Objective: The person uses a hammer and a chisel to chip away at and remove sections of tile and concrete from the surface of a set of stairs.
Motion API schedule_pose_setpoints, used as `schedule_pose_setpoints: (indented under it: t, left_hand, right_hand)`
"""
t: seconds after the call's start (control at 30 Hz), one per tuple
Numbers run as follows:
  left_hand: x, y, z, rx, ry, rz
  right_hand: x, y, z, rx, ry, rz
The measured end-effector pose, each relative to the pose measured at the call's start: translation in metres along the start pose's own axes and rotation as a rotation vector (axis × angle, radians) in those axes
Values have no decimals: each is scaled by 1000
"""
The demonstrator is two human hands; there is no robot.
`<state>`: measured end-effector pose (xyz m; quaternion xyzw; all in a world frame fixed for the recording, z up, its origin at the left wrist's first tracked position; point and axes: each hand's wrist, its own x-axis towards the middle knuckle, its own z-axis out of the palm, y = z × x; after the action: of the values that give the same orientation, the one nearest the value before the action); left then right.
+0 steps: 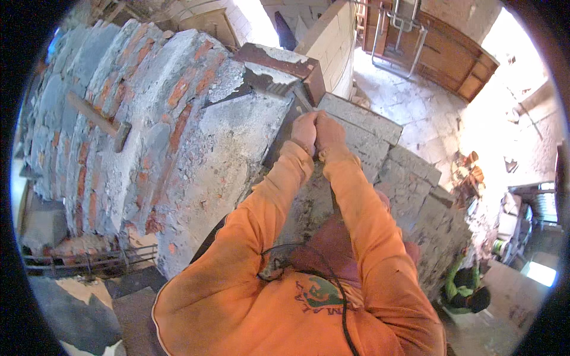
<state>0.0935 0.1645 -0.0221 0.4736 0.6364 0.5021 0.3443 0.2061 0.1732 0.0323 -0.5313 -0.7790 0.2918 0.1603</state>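
Both my arms, in orange sleeves, reach forward, and my hands meet beside a rust-brown metal-edged block (279, 62). My left hand (304, 129) is closed, its knuckles against my right hand (330, 132), which is closed too. A narrow grey bar (303, 99) shows just beyond the fingers, close to the block's corner. Whatever the fingers hold is hidden by the hands. Left of them lies a curved brick-and-mortar mass (219, 136) with a rough, whitish surface. A hammer (98, 117) with a wooden handle rests on it, apart from my hands.
Grey blocks (362, 115) form a ledge at the right of my hands. Below, at the far right, is a person in green (463, 285). A wooden panel with a metal frame (427, 44) stands at the back right. A dark cable (332, 273) hangs over my chest.
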Motion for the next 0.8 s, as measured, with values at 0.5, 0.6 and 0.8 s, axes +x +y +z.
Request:
schedule_pose_setpoints:
  t: [0.5, 0.6, 0.8]
  left_hand:
    - [-37, 110, -109, -573, 570, 156]
    - [1, 71, -138, -618, 655, 184]
    - [11, 61, -136, -881, 728, -70]
  right_hand:
    - [17, -68, -85, 126, 74, -466]
    - [79, -122, -62, -4, 61, -661]
    - [207, -152, -4, -267, 22, -830]
